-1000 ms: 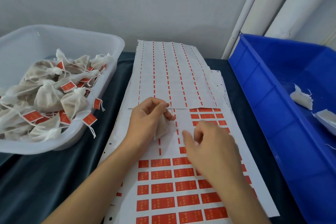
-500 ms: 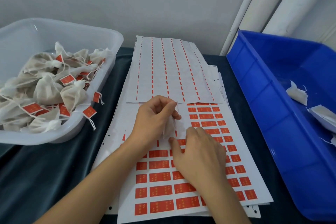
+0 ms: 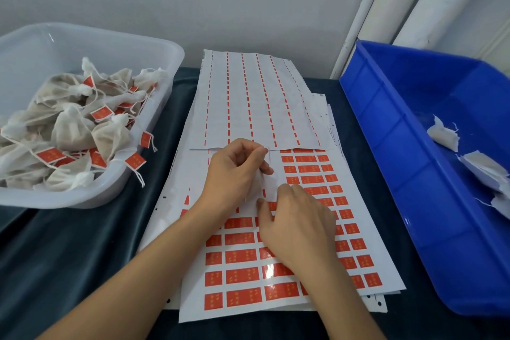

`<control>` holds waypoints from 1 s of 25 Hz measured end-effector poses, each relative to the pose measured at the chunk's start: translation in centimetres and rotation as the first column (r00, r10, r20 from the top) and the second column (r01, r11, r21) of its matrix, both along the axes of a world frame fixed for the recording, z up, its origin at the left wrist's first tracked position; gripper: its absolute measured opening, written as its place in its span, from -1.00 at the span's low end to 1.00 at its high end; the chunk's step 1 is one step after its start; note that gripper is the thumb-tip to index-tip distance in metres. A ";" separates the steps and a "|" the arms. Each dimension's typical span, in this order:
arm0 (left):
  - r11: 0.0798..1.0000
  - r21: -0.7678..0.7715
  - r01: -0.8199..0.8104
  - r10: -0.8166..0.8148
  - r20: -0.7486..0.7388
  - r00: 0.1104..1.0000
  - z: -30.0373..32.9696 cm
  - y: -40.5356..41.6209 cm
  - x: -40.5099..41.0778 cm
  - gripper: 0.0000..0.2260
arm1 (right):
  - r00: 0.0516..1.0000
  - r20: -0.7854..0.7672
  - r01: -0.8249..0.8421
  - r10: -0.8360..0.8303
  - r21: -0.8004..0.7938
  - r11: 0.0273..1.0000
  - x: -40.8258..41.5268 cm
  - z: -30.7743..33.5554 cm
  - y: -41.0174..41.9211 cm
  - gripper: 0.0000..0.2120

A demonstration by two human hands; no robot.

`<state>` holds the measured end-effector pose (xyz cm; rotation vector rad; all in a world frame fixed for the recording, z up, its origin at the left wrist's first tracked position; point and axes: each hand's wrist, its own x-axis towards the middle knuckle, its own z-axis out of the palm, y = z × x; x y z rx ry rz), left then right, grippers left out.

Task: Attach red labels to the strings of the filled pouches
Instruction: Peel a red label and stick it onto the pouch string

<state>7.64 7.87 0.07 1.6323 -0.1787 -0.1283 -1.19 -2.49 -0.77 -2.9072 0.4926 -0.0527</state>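
Two bare forearms, left hand [image 3: 234, 171] and right hand [image 3: 298, 223] unadorned

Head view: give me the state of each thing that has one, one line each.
Left hand: raised over the sheets, pinching a pouch.
Pouch: held, no label seen on it.
Right hand: fingertips down on the label sheet.
Label sheet: partly used, upper left labels gone.
Used sheet: stripped, only red slivers remain.
Clear tub: holds labelled pouches.
Blue bin: holds a few unlabelled pouches.

Head view — downward, close over hands [image 3: 265, 201]
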 end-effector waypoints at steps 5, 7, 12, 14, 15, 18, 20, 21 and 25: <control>1.000 0.003 -0.008 0.008 0.013 1.000 -0.1 -0.2 0.1 -0.87 | 1.000 0.005 -0.029 0.029 -0.006 1.000 0.1 0.4 0.2 -0.69; 1.000 -0.003 -0.007 0.007 0.015 1.000 -0.2 -0.2 0.1 -0.88 | 0.999 -0.005 -0.053 0.053 -0.006 0.999 0.2 0.7 0.1 -0.75; 1.000 -0.007 -0.008 0.008 0.034 0.999 -0.2 0.0 0.2 -0.88 | 0.990 -0.049 -0.133 0.131 -0.033 0.991 0.7 1.2 -0.2 -0.76; 1.000 -0.012 -0.010 0.010 0.032 0.999 -0.2 0.0 0.2 -0.88 | 0.985 -0.052 -0.164 0.162 -0.042 0.986 0.8 1.3 -0.2 -0.77; 1.000 -0.014 -0.009 0.009 0.030 1.000 -0.2 0.0 0.2 -0.88 | 0.983 -0.056 -0.180 0.178 -0.047 0.983 0.9 1.4 -0.2 -0.79; 1.000 -0.010 -0.006 0.006 0.036 0.999 -0.2 0.1 0.1 -0.87 | 0.962 -0.083 -0.267 0.260 -0.088 0.960 0.8 1.7 -0.5 -0.82; 1.000 -0.010 -0.004 0.004 0.039 0.999 -0.2 0.1 0.1 -0.87 | 0.941 -0.101 -0.333 0.324 -0.105 0.937 0.8 2.0 -0.7 -0.80; 1.000 -0.008 -0.005 0.005 0.038 0.999 -0.2 0.1 0.1 -0.87 | 0.934 -0.105 -0.353 0.343 -0.102 0.930 0.9 2.2 -0.9 -0.79; 1.000 0.010 -0.011 0.010 0.037 0.999 -0.2 0.1 0.1 -0.87 | 0.918 -0.129 -0.385 0.374 -0.071 0.920 1.0 2.8 -1.2 -0.82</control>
